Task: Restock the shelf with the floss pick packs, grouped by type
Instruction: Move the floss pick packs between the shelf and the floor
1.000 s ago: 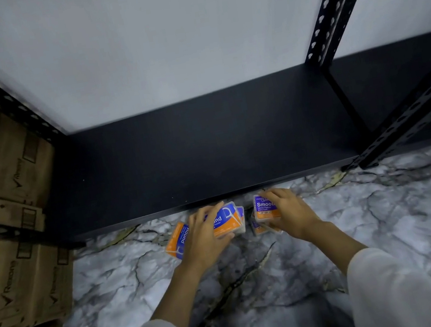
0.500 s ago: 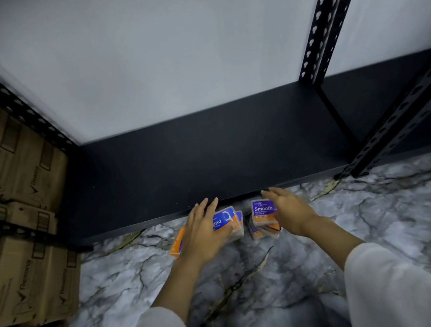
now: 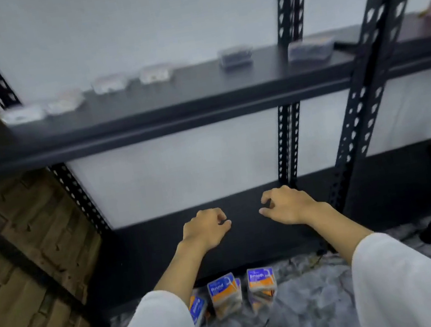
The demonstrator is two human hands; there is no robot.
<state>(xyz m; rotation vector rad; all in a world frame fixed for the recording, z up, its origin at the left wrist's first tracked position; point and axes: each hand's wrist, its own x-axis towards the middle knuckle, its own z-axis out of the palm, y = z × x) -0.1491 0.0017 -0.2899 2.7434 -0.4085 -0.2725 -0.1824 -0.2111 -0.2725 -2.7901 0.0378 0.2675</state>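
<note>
Our floss pick packs sit on the marbled floor just in front of the bottom shelf (image 3: 248, 232): a "Round" stack (image 3: 225, 294), a "Smooth" stack (image 3: 262, 285) just beside it, and another blue-and-orange pack (image 3: 198, 307) partly hidden by our left sleeve. We judge that we are between pickups, with nothing yet lifted toward the shelf. Our left hand (image 3: 205, 229) and right hand (image 3: 289, 205) hover above the bottom shelf, each grip loosely curled and holding nothing, well above the packs. Next we would reach down, take one type only, and set it as a group. The upper shelf (image 3: 197, 95) carries blurred clear boxes (image 3: 155, 73) we cannot identify.
</note>
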